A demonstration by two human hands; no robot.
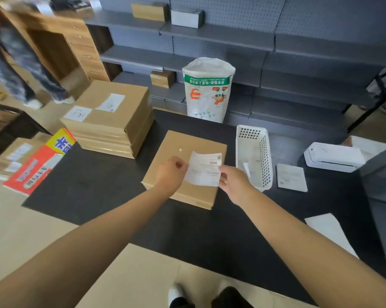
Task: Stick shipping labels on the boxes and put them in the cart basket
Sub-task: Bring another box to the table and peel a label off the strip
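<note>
Bare hands (232, 183), crinkled label (204, 168), flat cardboard box (165, 152)

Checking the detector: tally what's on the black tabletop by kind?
Flat brown cardboard box under the hands: 1
Stack of flat brown cardboard boxes: 1
White printed paper labels: 2
White perforated plastic basket: 1
White label printer: 1
Total: 6

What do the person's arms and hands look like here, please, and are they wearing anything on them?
Both forearms are bare in view, with no sleeves showing. The left hand and right hand wear no gloves, and no watch, ring or wristband is visible.
</note>
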